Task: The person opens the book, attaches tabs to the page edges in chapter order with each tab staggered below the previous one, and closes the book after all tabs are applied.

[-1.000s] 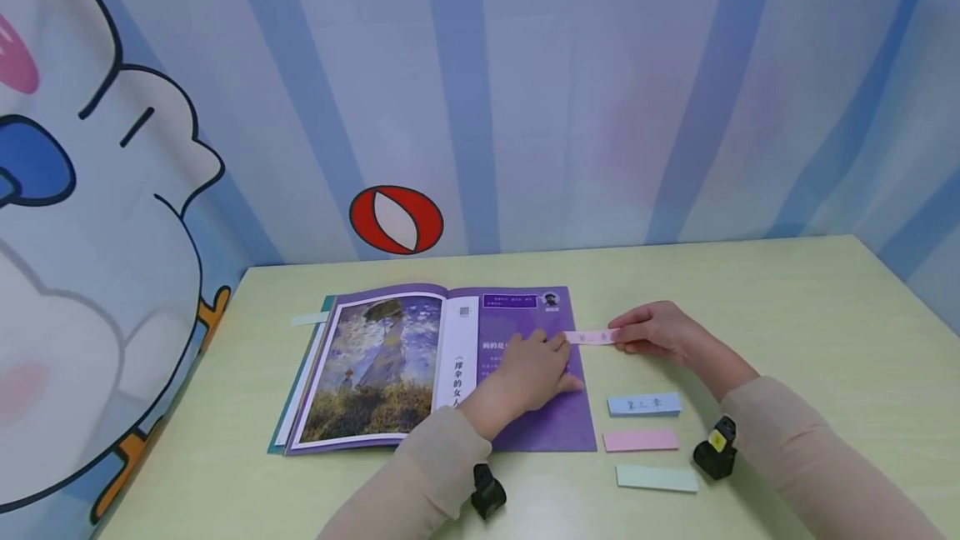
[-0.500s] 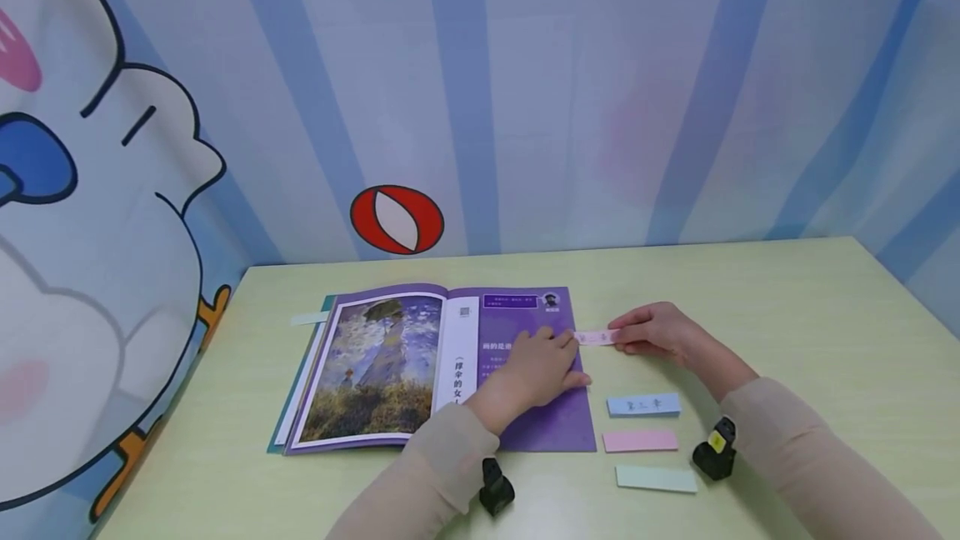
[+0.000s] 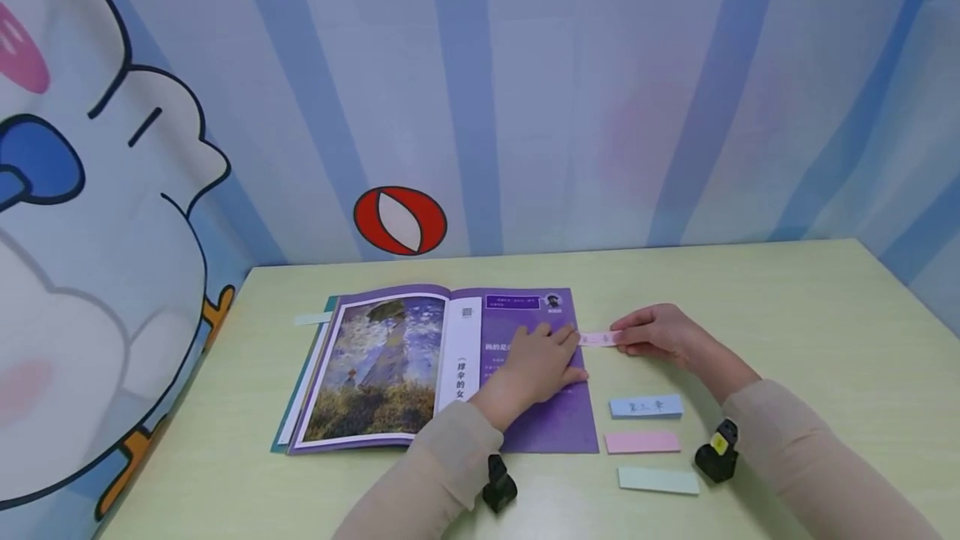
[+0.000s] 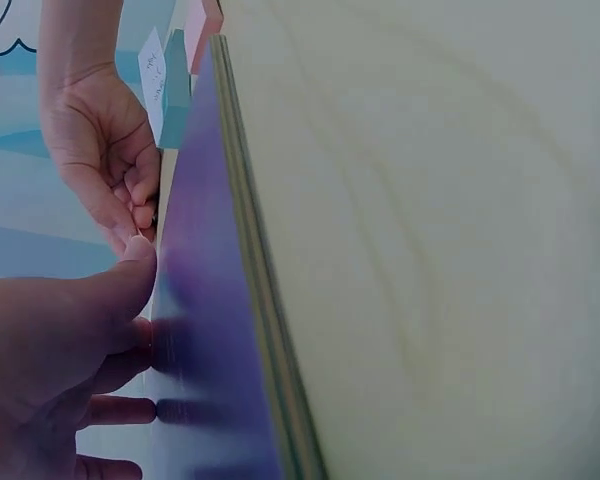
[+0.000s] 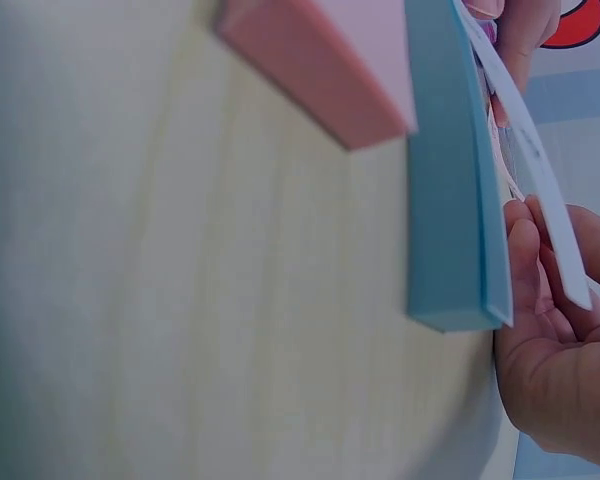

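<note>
An open book point(image 3: 543, 427) lies on the table, a painting on its left page and purple on its right. My left hand point(image 3: 536, 365) rests on the right page, fingers spread, fingertips at the outer edge. There a pink sticky note point(image 3: 597, 339) with handwriting sticks out past the page. Its outer end is pinched between the thumb and fingers of my right hand point(image 3: 658, 332). The note's inner end is hidden by the left fingers. In the right wrist view a blue sticky-note pad point(image 5: 450, 200) stands close to the right hand, its top sheet curling up.
Below the right hand lie the blue pad, a pink pad point(image 3: 642, 442) and a pale green pad point(image 3: 657, 481), in a column right of the book. A pale tab point(image 3: 312, 319) juts from the book's left edge. A printed curtain point(image 3: 570, 107) hangs behind the table point(image 3: 810, 298).
My left hand has slid slightly right along the note to the page edge, covering more of its inner end. The right hand keeps its pinch in nearly the same place.
</note>
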{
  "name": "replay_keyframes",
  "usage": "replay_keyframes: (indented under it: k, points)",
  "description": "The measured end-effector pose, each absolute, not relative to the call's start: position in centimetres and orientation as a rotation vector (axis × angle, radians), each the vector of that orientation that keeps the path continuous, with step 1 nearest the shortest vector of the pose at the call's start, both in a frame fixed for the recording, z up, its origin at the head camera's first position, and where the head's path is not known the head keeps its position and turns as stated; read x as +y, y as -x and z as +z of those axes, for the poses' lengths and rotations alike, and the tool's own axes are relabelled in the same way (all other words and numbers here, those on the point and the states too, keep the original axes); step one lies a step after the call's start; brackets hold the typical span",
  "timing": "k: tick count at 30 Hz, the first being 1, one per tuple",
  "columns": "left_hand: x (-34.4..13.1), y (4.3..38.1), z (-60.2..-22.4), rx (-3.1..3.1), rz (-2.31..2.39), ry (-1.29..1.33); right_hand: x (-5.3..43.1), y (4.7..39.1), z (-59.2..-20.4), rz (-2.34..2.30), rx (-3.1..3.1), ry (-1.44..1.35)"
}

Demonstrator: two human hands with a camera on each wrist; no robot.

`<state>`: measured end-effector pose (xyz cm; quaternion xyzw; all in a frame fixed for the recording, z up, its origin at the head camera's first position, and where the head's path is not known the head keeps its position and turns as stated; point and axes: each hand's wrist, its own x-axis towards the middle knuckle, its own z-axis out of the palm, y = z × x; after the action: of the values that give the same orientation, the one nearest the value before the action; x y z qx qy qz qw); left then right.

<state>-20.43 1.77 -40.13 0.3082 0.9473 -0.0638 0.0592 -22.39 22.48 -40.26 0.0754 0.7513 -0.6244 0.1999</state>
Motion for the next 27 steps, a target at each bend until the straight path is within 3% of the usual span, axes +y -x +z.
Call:
replay_keyframes:
  k: [27]
  points:
    - [0.5,19.6,-39.4,2.861,-0.205,-0.984,22.4,22.5,-40.4,-1.716,2.119,-0.236]
